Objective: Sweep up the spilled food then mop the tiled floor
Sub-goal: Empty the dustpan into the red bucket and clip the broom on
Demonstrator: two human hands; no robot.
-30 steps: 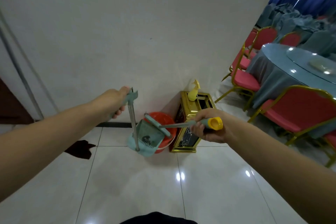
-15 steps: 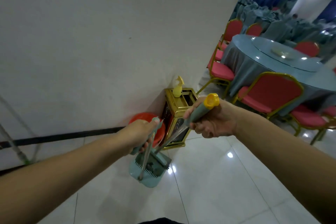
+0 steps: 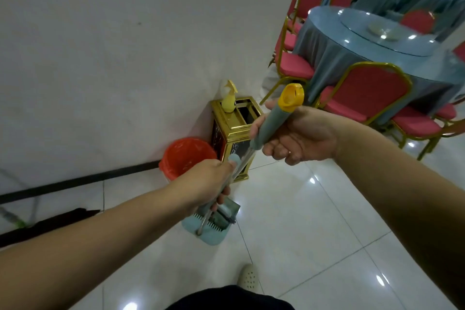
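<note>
Right hand (image 3: 299, 137) grips the grey-green sleeve of the broom handle (image 3: 273, 122), fingers curled under it, thumb side toward the wall; the handle ends in a rounded yellow plastic cap (image 3: 291, 97) just above the hand. Below the sleeve the shaft turns to thin bright metal and slants down-left to the left hand.

Left hand (image 3: 210, 182) is closed round the upright metal rod of the dustpan (image 3: 210, 228), a pale teal knob showing above the knuckles. Whether this hand also holds the broom shaft cannot be told; the two rods cross at the fist.

Dustpan: pale teal plastic, rounded lip, a row of comb teeth along its inner edge, sitting low over the tiled floor (image 3: 314, 234) directly beneath the left hand. The broom head is pressed into it, dark bristles partly visible; contents too blurred to tell.

Floor: glossy white square tiles with thin grout lines and lamp reflections. Against the wall (image 3: 113, 45), at the floor's far edge, stand a round bin with an orange liner (image 3: 187, 157) and, touching it on the right, a square gold-framed bin (image 3: 235, 131) carrying a yellow spray bottle (image 3: 229, 98). Red padded chairs with gold frames (image 3: 362, 93) ring a round table draped in grey-blue cloth (image 3: 377, 58) at the right. A pale perforated shoe (image 3: 247, 278) shows near the bottom edge
</note>
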